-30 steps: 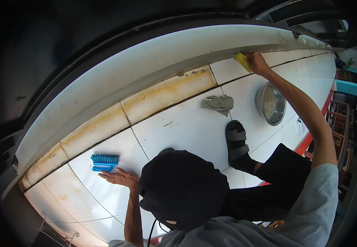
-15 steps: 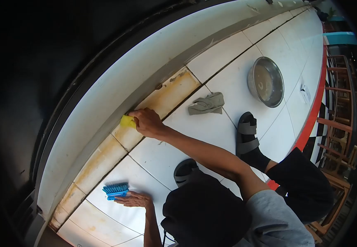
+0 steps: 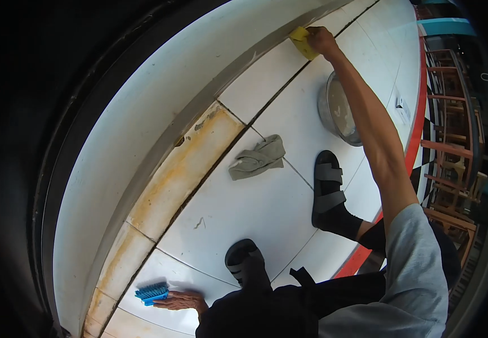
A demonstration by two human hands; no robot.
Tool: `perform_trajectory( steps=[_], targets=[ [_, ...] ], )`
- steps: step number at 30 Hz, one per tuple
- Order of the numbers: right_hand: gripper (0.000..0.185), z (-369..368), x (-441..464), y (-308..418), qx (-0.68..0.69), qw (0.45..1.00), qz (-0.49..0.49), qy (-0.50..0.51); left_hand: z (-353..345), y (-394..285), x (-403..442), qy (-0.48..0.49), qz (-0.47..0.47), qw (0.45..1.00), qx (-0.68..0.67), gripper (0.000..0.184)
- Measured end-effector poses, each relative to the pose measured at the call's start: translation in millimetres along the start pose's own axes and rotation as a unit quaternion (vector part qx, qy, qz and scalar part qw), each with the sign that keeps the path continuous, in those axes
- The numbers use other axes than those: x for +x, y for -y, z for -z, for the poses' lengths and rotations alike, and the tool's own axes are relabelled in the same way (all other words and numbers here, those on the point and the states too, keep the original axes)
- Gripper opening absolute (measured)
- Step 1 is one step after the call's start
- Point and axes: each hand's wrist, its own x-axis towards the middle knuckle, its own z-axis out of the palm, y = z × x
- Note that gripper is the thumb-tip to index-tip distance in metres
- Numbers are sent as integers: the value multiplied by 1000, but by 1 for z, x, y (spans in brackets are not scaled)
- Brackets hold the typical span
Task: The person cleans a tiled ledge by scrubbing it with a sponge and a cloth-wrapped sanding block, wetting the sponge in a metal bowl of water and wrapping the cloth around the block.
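Observation:
My right hand [image 3: 322, 41] reaches far forward and grips a yellow sponge [image 3: 304, 44] against the white tile strip beside the wall's foot. Low on the left, my left hand [image 3: 181, 301] is at a blue scrub brush [image 3: 152, 293], its fingers along the brush body. The bristles face up and away from the palm. A crumpled grey-green cloth [image 3: 259, 158] lies on the tiles between the two hands. Behind my right forearm stands a metal basin [image 3: 329, 107] with cloudy liquid in it, partly hidden by the arm.
Brown-yellow stains mark the tile strip [image 3: 185, 169] along the curved pale wall [image 3: 142, 107]. My sandalled feet [image 3: 328, 191] are on the white floor. A red edge [image 3: 415, 129] borders it at right, with wooden chairs [image 3: 452, 146] beyond. A small white packet [image 3: 402, 108] lies near that edge.
My right hand has carried the sponge forward, from the stained tiles to the whiter strip farther along. My left hand stays at the brush. The view has shifted.

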Motion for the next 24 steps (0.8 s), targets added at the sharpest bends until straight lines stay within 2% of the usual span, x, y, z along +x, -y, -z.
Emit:
perform_trajectory(
  steps=[1,2,3,4,6,8,9,10,11,12,13,16,18,19,21,23,24],
  targets=[
    [41,-22,2,6,-45,998,-13,34,-2,-4,3,-1,1,1000,-3,81],
    [39,-49,-10,23,-95,993,-58,-28,-1,-5,6,-2,-1,1000,-4,81],
    [40,-50,-40,57,-84,991,-98,15,-1,-6,8,-4,-2,1000,-6,81],
    [40,-64,-72,77,-36,995,-93,-2,0,-6,9,-4,1,1000,-9,81],
    [37,-83,-157,122,34,998,27,35,2,-7,8,-6,10,1000,-13,81],
    [31,-107,-235,178,79,985,97,115,2,-8,8,-11,16,1000,-22,81],
    [29,-134,-270,202,120,974,143,125,2,-9,7,-16,20,999,-27,82],
    [28,-154,-301,226,169,953,180,173,3,-9,6,-20,23,999,-30,82],
    [29,-159,-325,250,231,912,193,277,5,-10,5,-23,28,999,-35,82],
    [31,-172,-349,271,252,893,202,313,6,-9,3,-25,31,998,-41,82],
    [31,-178,-371,286,291,880,217,308,7,-11,2,-30,35,998,-46,82],
    [29,-126,-383,293,362,837,191,363,11,-14,0,-35,51,996,-61,82],
    [26,-63,-361,263,424,805,156,384,13,-15,2,-36,59,995,-69,82],
    [24,-37,-346,235,468,791,171,356,15,-17,1,-38,63,994,-76,82],
    [28,14,-316,174,536,794,134,254,17,-16,2,-35,72,993,-83,82],
    [33,78,-288,114,441,889,58,113,16,-18,0,-30,82,992,-93,82],
    [33,96,-276,84,436,899,1,33,18,-20,0,-28,85,991,-95,83]
  ],
)
